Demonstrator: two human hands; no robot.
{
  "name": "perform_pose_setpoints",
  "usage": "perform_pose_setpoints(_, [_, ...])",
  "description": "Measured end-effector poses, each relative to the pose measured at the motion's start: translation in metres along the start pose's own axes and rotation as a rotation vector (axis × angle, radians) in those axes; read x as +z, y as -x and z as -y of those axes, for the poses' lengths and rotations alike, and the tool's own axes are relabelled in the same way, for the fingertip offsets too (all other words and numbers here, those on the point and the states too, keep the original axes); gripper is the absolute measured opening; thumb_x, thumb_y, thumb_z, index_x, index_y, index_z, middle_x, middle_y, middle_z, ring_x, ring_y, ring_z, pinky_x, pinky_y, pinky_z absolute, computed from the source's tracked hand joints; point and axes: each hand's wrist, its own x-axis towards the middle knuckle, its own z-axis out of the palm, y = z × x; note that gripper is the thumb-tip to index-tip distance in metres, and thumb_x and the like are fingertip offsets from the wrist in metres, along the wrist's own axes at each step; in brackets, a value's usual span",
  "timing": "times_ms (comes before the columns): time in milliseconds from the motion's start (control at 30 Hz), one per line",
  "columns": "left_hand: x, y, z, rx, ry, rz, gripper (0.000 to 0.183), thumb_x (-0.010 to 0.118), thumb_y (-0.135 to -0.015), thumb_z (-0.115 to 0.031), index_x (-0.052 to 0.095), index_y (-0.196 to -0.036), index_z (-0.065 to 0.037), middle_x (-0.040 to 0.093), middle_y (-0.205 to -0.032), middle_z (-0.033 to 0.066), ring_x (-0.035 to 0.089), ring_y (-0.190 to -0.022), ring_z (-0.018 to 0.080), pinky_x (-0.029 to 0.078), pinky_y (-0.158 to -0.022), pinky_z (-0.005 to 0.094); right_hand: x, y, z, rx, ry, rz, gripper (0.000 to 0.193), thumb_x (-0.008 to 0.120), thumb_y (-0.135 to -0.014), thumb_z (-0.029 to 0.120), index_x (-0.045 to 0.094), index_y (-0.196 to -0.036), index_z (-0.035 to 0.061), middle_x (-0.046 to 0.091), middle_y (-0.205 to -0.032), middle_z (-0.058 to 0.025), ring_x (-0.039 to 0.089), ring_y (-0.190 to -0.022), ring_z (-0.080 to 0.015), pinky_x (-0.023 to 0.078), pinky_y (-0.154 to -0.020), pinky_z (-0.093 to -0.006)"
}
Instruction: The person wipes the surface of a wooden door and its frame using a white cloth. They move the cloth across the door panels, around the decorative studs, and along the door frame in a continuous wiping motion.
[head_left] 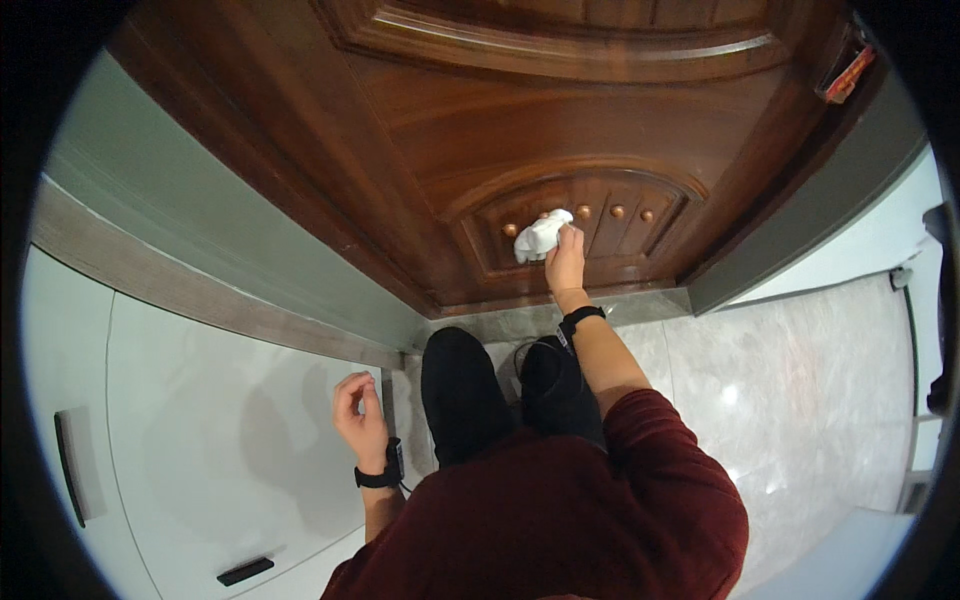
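A white cloth (540, 238) is bunched in my right hand (567, 262), pressed against the lower panel of a brown wooden door (560, 125). It covers part of the row of round copper-coloured studs (618, 212) on the arched panel. My left hand (362, 415) hangs away from the door, beside a white cabinet front (230, 400). Its fingers are loosely curled toward the thumb, with nothing visible in them. Black bands circle both wrists.
A grey-green door frame (250, 210) runs along the left, and another grey jamb (820, 200) stands right. Black handles (245, 571) stick out from the white cabinet. Grey marble-look floor tiles (790, 400) lie at the right. A red item (850, 76) is at the door's upper right.
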Motion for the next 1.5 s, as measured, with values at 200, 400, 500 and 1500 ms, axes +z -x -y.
perform_pose_setpoints(200, [0.006,-0.007,-0.002,0.021,-0.006,0.029,0.011,0.062,-0.093,0.003,0.067,-0.103,0.0,0.065,-0.109,0.0108,0.063,-0.099,0.0191,0.052,-0.087,0.03,-0.006,0.035,-0.033,0.341,-0.274,0.294,0.037,0.062,-0.087,0.003,0.068,-0.123,0.0066,0.062,-0.128,-0.0215,0.059,-0.12,-0.038,0.044,-0.107,-0.0405])
perform_pose_setpoints(400, [0.009,-0.012,-0.001,0.018,-0.006,0.033,0.011,0.063,-0.094,0.003,0.068,-0.103,0.0,0.065,-0.11,0.0107,0.063,-0.1,0.0193,0.052,-0.086,0.0301,-0.055,0.009,-0.011,0.104,-0.449,-0.151,0.029,0.062,-0.088,0.006,0.068,-0.116,0.0049,0.063,-0.116,-0.0151,0.06,-0.112,-0.031,0.045,-0.101,-0.037])
perform_pose_setpoints(500, [0.013,-0.013,0.0,0.001,-0.022,0.055,0.011,0.062,-0.094,0.002,0.067,-0.103,0.0,0.065,-0.11,0.0108,0.063,-0.101,0.0193,0.052,-0.086,0.0299,-0.072,-0.014,0.009,-0.058,-0.164,-0.248,0.042,0.071,-0.086,0.014,0.061,-0.126,0.0052,0.055,-0.124,-0.021,0.05,-0.12,-0.0401,0.039,-0.106,-0.047])
perform_pose_setpoints(1500, [0.022,-0.017,0.008,-0.006,0.016,0.078,0.01,0.062,-0.094,0.003,0.067,-0.102,0.0,0.065,-0.108,0.0091,0.062,-0.097,0.0169,0.051,-0.085,0.028,-0.089,-0.039,-0.028,-0.099,0.24,-0.191,0.08,0.067,-0.085,-0.001,0.029,-0.155,0.0087,0.042,-0.132,-0.0346,0.05,-0.119,-0.0524,0.047,-0.1,-0.0495])
